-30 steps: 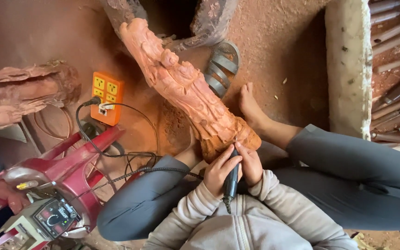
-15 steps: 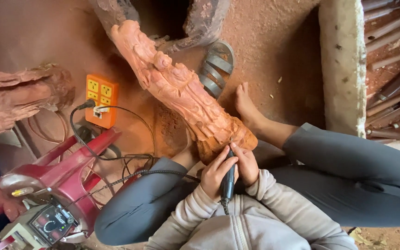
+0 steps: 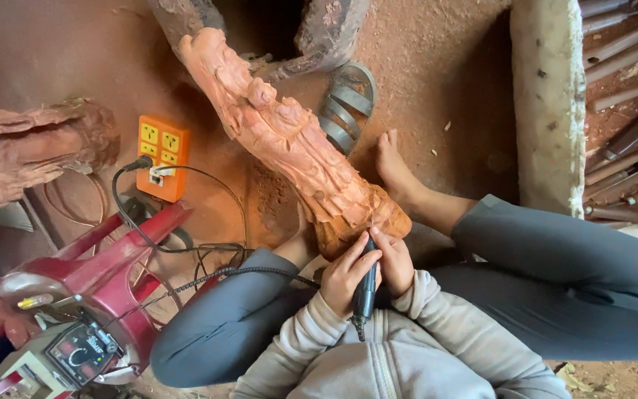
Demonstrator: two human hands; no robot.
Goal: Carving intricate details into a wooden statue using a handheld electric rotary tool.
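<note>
Right, both hands wrapped on the black rotary handpiece (image 3: 365,284): left hand (image 3: 346,275) and right hand (image 3: 395,262) clamped round it, tip at the near end of the carved wooden figure (image 3: 297,144). Figure lies diagonally on the dirt floor (image 3: 444,74); orange power strip (image 3: 161,157) beyond left.

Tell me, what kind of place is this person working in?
Probably a small woodcarving workshop with a dirt floor. Both the left hand and the right hand hold a rotary tool against a carved wooden figure. Another carving lies nearby, beside an orange power strip.
</note>
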